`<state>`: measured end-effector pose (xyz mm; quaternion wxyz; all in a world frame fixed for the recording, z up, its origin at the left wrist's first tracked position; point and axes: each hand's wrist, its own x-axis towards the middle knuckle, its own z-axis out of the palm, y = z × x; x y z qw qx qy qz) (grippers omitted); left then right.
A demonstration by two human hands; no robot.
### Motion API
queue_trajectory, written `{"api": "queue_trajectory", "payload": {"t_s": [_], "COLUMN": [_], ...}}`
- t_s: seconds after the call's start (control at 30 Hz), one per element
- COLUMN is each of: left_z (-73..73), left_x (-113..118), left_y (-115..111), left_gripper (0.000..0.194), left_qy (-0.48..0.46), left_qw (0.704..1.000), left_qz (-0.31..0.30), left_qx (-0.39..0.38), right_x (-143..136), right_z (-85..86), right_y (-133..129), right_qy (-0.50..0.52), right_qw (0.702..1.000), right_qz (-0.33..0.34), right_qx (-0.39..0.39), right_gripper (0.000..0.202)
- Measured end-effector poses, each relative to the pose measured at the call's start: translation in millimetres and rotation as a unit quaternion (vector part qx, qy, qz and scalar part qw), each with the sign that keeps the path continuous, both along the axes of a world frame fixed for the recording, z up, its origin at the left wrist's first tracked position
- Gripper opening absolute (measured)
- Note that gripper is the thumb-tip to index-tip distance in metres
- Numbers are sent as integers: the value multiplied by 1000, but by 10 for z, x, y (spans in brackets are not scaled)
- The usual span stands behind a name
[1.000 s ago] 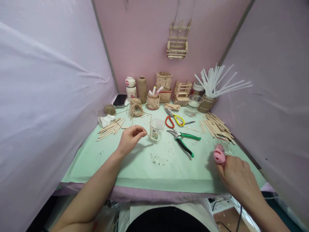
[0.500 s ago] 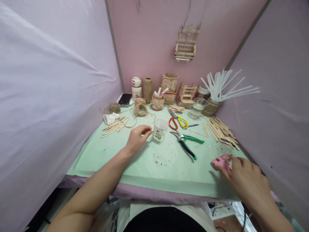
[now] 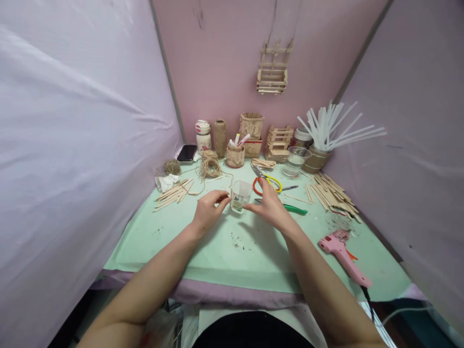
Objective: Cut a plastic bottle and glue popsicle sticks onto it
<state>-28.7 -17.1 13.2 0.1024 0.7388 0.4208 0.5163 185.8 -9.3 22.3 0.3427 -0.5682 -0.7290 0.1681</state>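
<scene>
A small clear plastic cup (image 3: 240, 192) with a printed pattern stands on the green tabletop between my two hands. My left hand (image 3: 211, 209) is at its left side with thumb and forefinger pinched together; what they hold, if anything, is too small to make out. On the cup's right, my right hand (image 3: 268, 205) is open, the thumb close to the cup's lower wall and the fingers stretched forward. Whether the thumb touches the cup, I cannot tell. Away to the right lies a pink glue gun (image 3: 342, 256) on its side, its cord running off the table edge.
Scissors (image 3: 267, 181) with red and yellow handles and partly hidden green-handled pruners (image 3: 295, 209) lie beyond my right hand. Wooden sticks lie at left (image 3: 174, 194) and right (image 3: 331, 195). Twine (image 3: 210, 166), a water cup (image 3: 296, 162) and a phone (image 3: 187, 153) stand or lie farther back.
My right hand has let go of the glue gun, leaving it on the table, and moved left to the cup's right side. My left hand has stayed nearly still.
</scene>
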Motion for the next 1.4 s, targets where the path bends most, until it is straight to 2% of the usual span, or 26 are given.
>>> {"api": "queue_trajectory", "payload": {"t_s": [0.1,0.23,0.43,0.53,0.67,0.77,0.87,0.97,1.1,1.17,1.23,1.3,1.4], "left_z": [-1,0,-4,-7,-22,-38,-51,-69,-73,-19,94,243,432], "left_x": [12,37,60,68,77,79,81,101,119,74,-28,-165,-328], "left_y": [8,10,8,6,0,-3,-4,-12,-43,-41,5,112,366], "left_gripper": [11,12,13,13,12,11,16,24,28,32,45,64,72], "left_qy": [17,27,25,29,43,43,33,27,28,37,63,111,214], "left_qw": [1000,999,999,999,999,998,999,1000,999,999,996,990,968], "left_qz": [2,2,9,12,16,20,15,9,7,-12,-43,-79,-125], "left_qx": [16,23,20,23,30,30,17,-4,-25,-37,-41,-40,-39], "right_x": [-58,-104,-122,-108,-140,-233,-356,-460,-526,-523,-499,-467,-429], "right_z": [-146,-227,-298,-305,-165,33,203,276,257,245,249,270,309], "right_y": [104,103,114,116,11,-131,-230,-243,-197,-183,-179,-186,-208], "right_qy": [62,102,113,92,60,47,2,-56,-115,-135,-147,-156,-175], "right_qw": [996,988,989,995,995,988,984,983,980,975,969,965,958], "right_qz": [25,31,39,26,2,-7,-2,-5,-14,-20,-25,-26,-19], "right_qx": [-66,-111,-83,-40,76,148,179,174,164,177,196,211,227], "right_gripper": [115,119,113,109,89,52,18,16,19,20,21,22,23]}}
